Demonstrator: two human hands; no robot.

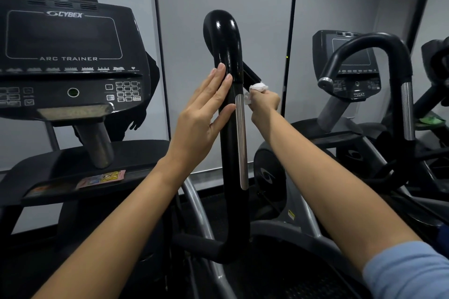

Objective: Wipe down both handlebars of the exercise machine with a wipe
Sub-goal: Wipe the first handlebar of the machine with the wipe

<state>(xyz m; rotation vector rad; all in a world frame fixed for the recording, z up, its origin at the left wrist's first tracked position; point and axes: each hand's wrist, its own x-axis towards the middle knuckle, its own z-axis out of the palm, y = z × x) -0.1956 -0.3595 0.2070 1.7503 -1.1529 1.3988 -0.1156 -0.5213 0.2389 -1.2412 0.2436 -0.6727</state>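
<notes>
We see the handlebar point(230, 114) standing upright between our hands, left hand point(201, 114) flat against it with straight fingers point(220, 75), right hand point(264, 104) pinching the wipe point(258, 88) just beside its right flank.

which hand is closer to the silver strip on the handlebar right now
Right. The right hand, gripping the white wipe, sits just beside the top of the silver strip. The left hand rests flat on the handlebar on the opposite side, its fingers above the strip.
</notes>
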